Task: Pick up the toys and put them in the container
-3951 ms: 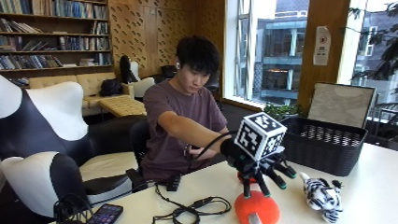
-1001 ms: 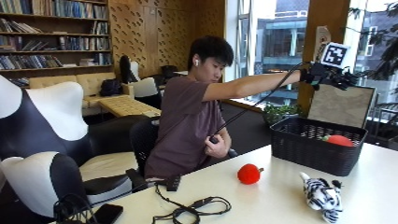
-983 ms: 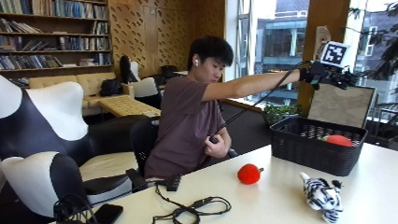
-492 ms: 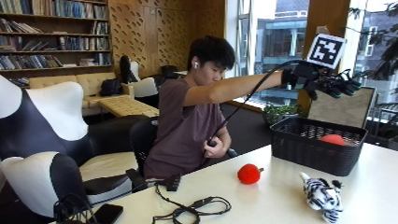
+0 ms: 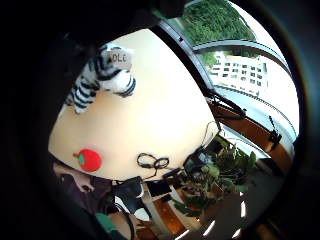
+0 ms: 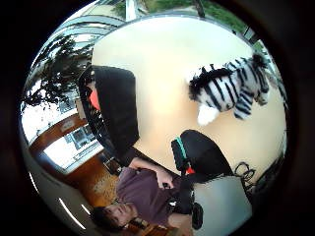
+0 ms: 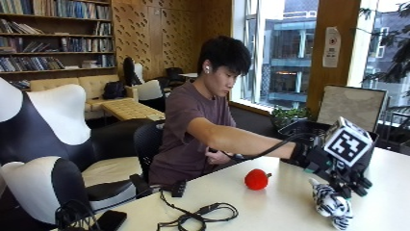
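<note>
Outside view: the gloved right hand [image 7: 342, 173] hangs just above the zebra toy [image 7: 332, 204] on the table [image 7: 269, 211], fingers spread and holding nothing. The red toy [image 7: 257, 179] lies left of the zebra toy, the black basket [image 7: 301, 129] behind it.

Thumb-side palm view: the basket [image 6: 115, 113] stands beside the zebra toy [image 6: 231, 93], a red toy inside [image 6: 93, 100].

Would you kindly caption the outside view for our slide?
Gloved right hand reaches down over the zebra toy; red toy waits on table.

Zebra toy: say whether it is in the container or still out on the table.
Out. The zebra toy lies on the table, under the gloved right hand, apart from the black container.
</note>
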